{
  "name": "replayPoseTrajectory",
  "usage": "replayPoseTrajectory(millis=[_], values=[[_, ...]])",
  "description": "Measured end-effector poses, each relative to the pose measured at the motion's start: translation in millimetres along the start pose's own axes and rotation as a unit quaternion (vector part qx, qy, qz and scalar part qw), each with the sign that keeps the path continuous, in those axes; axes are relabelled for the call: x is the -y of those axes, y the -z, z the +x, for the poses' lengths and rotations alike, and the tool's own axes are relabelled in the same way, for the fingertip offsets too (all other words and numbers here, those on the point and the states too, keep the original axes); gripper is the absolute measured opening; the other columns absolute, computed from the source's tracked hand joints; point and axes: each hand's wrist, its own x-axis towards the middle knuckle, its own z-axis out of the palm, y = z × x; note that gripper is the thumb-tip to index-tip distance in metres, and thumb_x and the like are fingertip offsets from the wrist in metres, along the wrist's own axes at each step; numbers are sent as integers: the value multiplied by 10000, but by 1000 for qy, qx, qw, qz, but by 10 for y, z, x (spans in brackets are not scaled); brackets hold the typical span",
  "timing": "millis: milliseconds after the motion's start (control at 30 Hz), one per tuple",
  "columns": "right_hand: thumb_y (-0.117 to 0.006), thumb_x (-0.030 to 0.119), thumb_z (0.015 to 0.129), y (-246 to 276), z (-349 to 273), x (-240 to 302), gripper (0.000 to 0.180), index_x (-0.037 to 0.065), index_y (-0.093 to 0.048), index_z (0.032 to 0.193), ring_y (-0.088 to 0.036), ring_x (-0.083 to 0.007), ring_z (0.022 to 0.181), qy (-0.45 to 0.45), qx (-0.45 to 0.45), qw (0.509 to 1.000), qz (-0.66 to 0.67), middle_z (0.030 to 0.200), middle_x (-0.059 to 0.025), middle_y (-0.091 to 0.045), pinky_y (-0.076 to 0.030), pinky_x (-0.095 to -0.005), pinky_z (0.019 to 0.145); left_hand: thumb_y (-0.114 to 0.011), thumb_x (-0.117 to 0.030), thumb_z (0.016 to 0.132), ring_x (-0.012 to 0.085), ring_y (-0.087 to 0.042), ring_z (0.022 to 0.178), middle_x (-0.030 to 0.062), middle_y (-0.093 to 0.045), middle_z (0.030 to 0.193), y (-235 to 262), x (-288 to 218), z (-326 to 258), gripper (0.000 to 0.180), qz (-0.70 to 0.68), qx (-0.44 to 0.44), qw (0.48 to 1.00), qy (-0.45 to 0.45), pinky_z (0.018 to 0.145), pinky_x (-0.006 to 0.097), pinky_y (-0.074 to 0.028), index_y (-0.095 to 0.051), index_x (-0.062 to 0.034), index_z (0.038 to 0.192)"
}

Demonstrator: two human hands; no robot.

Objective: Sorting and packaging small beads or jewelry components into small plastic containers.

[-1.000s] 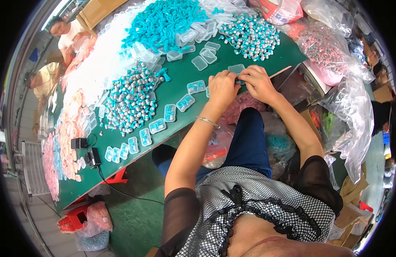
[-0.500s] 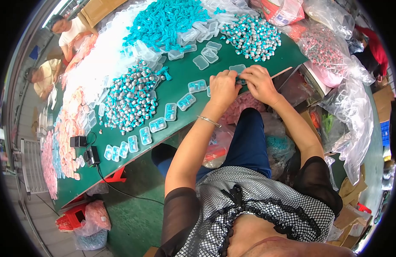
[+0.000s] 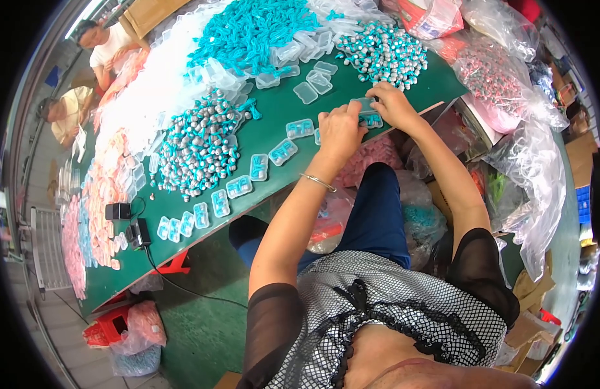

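Note:
A small clear plastic case point(image 3: 370, 120) with teal pieces inside lies near the table's edge, its lid raised on the far side. My left hand point(image 3: 340, 131) grips the case from the left with bent fingers. At the lid's upper right, my right hand point(image 3: 396, 107) is closed, fingertips against the lid's edge; the fingers partly hide the contact. Leftward from my hands runs a curved row of filled cases point(image 3: 282, 152). Beyond the hands, flat empty cases point(image 3: 306, 93) lie near a pile of teal-and-grey capped pieces point(image 3: 383, 56).
The green table point(image 3: 274, 188) also bears a second capped-piece pile point(image 3: 199, 152), a heap of teal parts point(image 3: 251, 32) and pink pieces point(image 3: 112, 188). A black adapter point(image 3: 138, 232) with a cable sits at left. Plastic bags point(image 3: 488, 78) crowd the right. Two people work at far left.
My right hand has moved up and slightly away from the case's front, uncovering the teal pieces inside. My left hand stays at the case's left side.

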Motion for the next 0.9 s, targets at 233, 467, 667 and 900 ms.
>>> replayPoseTrajectory(millis=[233, 467, 667, 900], values=[[-701, -22, 758, 161, -26, 91, 196, 20, -618, 930, -604, -165, 737, -41, -8, 988, 150, 869, -77, -585, -494, -288, 665, -815, -164, 674, 312, -574, 1075, 115, -582, 1169, -21, -36, 15, 743, 13, -65, 998, 3, 800, 485, -406, -456, -93, 1321], [-701, -4, 775, 170, -341, 204, 280, 7, -635, 1047, -636, -261, 928, 71, -24, 988, 132, 1017, -118, -635, -512, -337, 804, -708, -230, 802, 254, -603, 927, 61, -625, 952, -109, 55, 44, 276, 82, -51, 990, -99, 767, 450, -389, -649, -83, 1028], [-660, -7, 823, 114, -420, 194, 272, 0, -638, 1095, -632, -219, 891, 0, -3, 982, 190, 1021, -116, -635, -508, -306, 769, -696, -235, 813, 253, -604, 847, 61, -618, 842, -7, 66, 31, 182, 39, -57, 989, -127, 733, 434, -387, -672, -92, 922], [-685, 27, 748, 156, -246, 653, 243, 26, -556, 953, -588, -242, 792, 59, 73, 975, 201, 898, -103, -594, -467, -341, 715, -723, -239, 779, 257, -603, 834, 45, -628, 841, 402, 14, -323, 209, 50, -55, 991, -110, 747, 416, -402, -677, -98, 926]])
